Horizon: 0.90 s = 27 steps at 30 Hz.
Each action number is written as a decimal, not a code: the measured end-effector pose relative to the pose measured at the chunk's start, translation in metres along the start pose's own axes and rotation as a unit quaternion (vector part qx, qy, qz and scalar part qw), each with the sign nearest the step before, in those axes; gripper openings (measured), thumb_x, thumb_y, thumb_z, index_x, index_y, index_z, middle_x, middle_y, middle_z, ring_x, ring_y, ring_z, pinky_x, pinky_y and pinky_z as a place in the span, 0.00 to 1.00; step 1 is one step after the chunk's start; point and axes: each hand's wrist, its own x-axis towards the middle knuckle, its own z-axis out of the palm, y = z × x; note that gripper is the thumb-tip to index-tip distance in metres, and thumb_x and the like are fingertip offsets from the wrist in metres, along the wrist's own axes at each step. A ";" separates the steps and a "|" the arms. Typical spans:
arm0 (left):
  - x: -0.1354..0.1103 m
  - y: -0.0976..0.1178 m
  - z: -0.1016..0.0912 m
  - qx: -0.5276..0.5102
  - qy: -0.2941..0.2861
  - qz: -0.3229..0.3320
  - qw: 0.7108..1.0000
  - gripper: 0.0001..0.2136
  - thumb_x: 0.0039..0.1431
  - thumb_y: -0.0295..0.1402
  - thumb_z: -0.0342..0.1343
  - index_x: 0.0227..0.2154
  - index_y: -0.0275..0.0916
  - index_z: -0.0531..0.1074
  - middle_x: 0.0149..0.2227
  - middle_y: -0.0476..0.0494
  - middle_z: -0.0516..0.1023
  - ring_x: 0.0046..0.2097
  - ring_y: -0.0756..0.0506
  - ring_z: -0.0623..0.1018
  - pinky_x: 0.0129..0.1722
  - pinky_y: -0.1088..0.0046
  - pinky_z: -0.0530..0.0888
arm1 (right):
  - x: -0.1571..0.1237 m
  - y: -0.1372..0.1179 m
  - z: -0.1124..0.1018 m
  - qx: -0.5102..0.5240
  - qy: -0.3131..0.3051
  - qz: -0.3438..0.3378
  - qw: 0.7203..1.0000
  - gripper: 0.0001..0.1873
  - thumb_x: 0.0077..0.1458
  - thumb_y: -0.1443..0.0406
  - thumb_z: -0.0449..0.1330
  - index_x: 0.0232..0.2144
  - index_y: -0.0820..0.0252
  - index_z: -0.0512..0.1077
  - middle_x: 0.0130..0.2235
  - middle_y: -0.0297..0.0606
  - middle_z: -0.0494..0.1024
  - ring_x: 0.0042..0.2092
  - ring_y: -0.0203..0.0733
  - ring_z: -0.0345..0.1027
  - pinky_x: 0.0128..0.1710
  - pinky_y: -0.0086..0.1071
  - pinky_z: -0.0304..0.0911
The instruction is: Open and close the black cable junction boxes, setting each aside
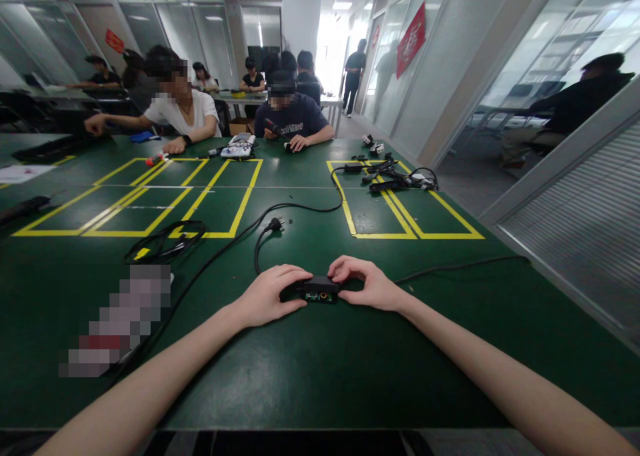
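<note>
A small black box-shaped device [317,287] lies on the green table [320,369] in front of me, with a green circuit board showing at its near side. My left hand [270,294] grips its left end and my right hand [365,284] grips its right end. A black cable runs from the right hand's side toward the table's right edge.
A black power cord with plug [274,225] loops just beyond the device. A coiled black cable [165,241] lies to the left, and a pile of adapters and cables [395,176] sits in a yellow-taped square at the far right. Two people sit across the table.
</note>
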 end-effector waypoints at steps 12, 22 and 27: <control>-0.001 0.001 0.000 0.002 0.001 0.031 1.000 0.15 0.65 0.33 0.63 0.54 0.42 0.76 0.53 0.39 0.80 0.53 0.42 0.80 0.55 0.63 0.78 | -0.003 0.001 0.002 -0.110 -0.037 -0.018 0.993 0.13 0.50 0.66 0.71 0.38 0.57 0.73 0.50 0.45 0.81 0.49 0.48 0.77 0.52 0.43 0.69; -0.002 -0.002 0.002 0.017 0.009 0.040 0.999 0.14 0.66 0.34 0.63 0.53 0.42 0.76 0.52 0.39 0.81 0.52 0.42 0.81 0.53 0.63 0.78 | -0.001 0.005 0.008 -0.202 -0.032 -0.113 0.972 0.12 0.52 0.69 0.69 0.38 0.56 0.71 0.47 0.44 0.81 0.47 0.48 0.76 0.47 0.40 0.70; -0.002 0.000 0.001 0.019 0.012 0.039 0.999 0.14 0.66 0.33 0.62 0.53 0.41 0.76 0.52 0.38 0.81 0.53 0.41 0.81 0.54 0.62 0.78 | 0.001 0.001 0.009 -0.231 -0.035 -0.136 0.963 0.12 0.53 0.69 0.68 0.37 0.56 0.69 0.46 0.45 0.81 0.46 0.47 0.76 0.45 0.39 0.71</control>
